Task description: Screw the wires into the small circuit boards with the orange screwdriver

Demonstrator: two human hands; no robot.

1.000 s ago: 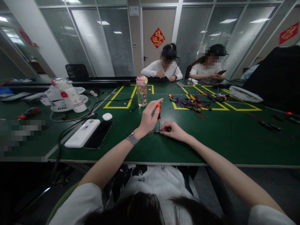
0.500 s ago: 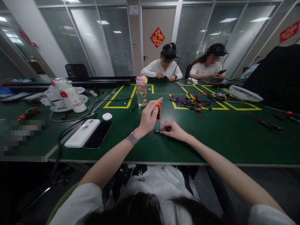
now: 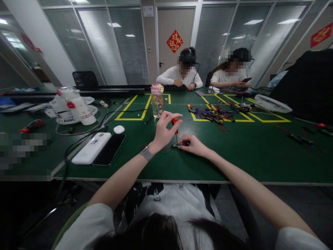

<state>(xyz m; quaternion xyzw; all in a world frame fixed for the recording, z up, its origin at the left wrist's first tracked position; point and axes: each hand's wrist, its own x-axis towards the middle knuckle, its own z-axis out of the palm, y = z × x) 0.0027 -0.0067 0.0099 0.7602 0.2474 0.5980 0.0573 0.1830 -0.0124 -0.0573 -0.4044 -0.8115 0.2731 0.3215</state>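
Single head cam, worn up top, looks fwd & down over the table. Wearer's hair and shirt sit v. close, btm ctr. Forearms run up from the lower L & R to the L hand and R hand, approx. mid-frame, fairly near. Door is far off, top ctr, roughly square to the cam. View's wide: pillar at far L leans.

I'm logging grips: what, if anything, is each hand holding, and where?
The left hand is at the orange screwdriver handle, grip unclear; the right hand holds the small circuit board by its right end.
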